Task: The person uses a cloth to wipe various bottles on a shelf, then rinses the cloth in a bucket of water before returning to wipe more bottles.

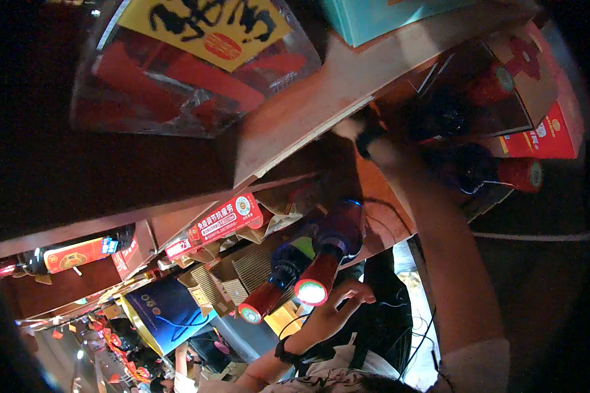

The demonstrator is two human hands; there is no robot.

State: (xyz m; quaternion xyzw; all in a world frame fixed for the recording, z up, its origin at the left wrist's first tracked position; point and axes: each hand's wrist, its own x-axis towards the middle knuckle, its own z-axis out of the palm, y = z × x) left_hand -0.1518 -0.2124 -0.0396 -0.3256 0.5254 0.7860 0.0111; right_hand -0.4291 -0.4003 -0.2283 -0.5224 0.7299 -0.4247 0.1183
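My left hand (332, 312), a dark band on its wrist, has its fingers loosely curved and apart with nothing seen in them. It is just below two dark glass bottles with red-wrapped necks, a nearer bottle (319, 275) and a second bottle (263, 299) beside it. Past the wooden shelf's edge (295, 132) reaches my right hand (350, 128), with a black wristband. Shadow hides its fingers, so what it holds or touches cannot be made out. Close to that forearm are another red-necked bottle (516, 174) and one more like it (491, 86).
A clear case (177, 98) with a yellow label and a teal box (398, 19) are on the shelf top. Below are a red printed carton (221, 223), corrugated cardboard (253, 272), a blue gift bag (162, 309) and an orange-labelled bottle (78, 254). Loose cables (413, 334) hang near my body.
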